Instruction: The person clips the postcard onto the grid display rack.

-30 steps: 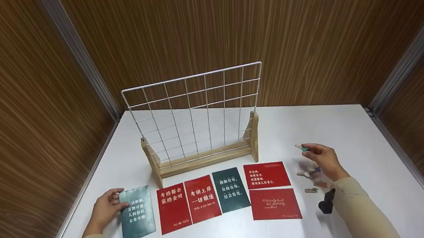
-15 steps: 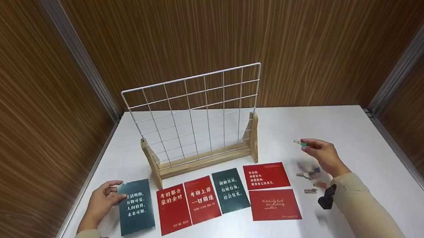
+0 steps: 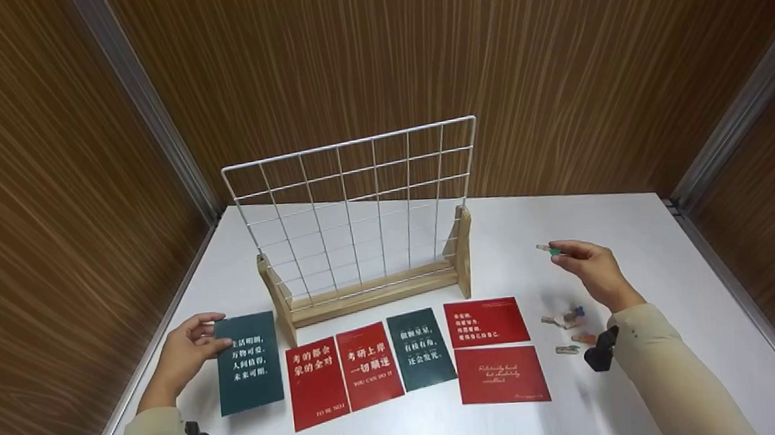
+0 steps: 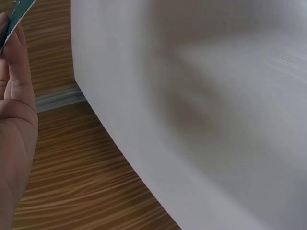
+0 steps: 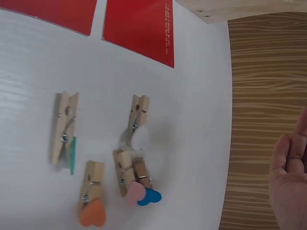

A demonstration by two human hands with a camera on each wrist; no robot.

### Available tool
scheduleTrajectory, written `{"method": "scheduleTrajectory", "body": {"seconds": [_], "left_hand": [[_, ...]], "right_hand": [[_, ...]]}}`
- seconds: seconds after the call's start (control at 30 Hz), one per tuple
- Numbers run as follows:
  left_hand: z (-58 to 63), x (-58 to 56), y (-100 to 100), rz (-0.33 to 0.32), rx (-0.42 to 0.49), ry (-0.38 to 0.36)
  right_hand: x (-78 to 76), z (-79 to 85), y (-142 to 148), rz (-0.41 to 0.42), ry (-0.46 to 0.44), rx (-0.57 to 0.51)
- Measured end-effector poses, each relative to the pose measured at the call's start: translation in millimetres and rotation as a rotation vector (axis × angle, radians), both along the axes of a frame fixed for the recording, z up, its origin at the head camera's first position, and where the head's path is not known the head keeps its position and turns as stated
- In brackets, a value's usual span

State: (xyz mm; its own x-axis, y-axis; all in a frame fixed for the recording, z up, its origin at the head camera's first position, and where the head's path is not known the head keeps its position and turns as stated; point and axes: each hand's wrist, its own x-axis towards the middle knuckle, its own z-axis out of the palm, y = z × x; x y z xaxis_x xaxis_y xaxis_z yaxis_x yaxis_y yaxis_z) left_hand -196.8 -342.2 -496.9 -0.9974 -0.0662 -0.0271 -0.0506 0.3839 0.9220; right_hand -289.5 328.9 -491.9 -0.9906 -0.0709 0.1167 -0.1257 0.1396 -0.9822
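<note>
Card [image 3: 251,367] pinched in our left hand [image 3: 189,354], clip [image 3: 554,251] pinched in our right hand [image 3: 592,271]: from the head view we judge this the gathering step, next calling for both at the grid [image 3: 378,194] between our hands. Left wrist shows the card's corner; right wrist, spare clips [image 5: 123,165] beside our hand.

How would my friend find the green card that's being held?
Find the wire grid on the white table, then look in front of it, toward the person's left. There the left hand holds a green card by its left edge. The other green card sits between red cards with no hand on it.
</note>
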Motion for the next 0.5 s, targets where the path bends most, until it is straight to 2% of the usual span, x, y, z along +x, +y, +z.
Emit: {"method": "scheduleTrajectory", "body": {"seconds": [0.1,0.33,0.5], "left_hand": [[7.3,-1.7,1.0,-0.008,-0.001,0.014],[23.3,-4.1,-0.6,-0.024,0.005,0.049],[33.9,-5.6,-0.7,-0.03,-0.005,0.078]], "right_hand": [[-1.1,5.5,0.6,0.024,0.013,-0.029],[-4.9,18.5,2.8,0.004,0.001,0.037],[-9.0,30.3,3.5,0.007,0.025,0.066]]}}
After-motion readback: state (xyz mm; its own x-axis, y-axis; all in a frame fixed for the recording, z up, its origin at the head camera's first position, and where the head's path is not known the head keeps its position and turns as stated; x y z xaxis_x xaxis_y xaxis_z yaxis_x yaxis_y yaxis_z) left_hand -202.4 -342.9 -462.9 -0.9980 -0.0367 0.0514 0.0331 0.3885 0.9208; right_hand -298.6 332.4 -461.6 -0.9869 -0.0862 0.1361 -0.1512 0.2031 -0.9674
